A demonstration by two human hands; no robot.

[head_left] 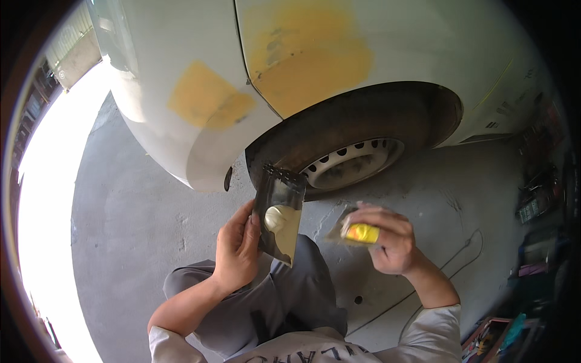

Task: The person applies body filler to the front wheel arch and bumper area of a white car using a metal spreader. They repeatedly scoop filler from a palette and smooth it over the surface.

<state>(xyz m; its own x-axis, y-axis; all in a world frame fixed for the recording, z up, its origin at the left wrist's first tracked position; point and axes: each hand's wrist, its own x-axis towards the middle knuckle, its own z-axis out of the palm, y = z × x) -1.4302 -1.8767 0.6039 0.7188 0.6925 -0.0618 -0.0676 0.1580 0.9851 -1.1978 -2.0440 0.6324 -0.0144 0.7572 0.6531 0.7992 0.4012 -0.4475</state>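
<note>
My left hand grips the edge of a dark flat mixing board, thumb on top. On the board lies a cream-coloured mound of body filler, with more of it spread thin toward the near corner. To the right, apart from the board, my right hand is closed round a putty spreader with a greyish flat blade. A bright yellow piece shows at the fingers; motion blur hides whether it is the spreader's handle. Ahead is a white car body panel with yellow-orange filler patches.
A wheel sits under the arch just beyond the board. A thin cable runs across the grey floor at the right. Tools and boxes crowd the far right edge. Bright daylight comes in at the left.
</note>
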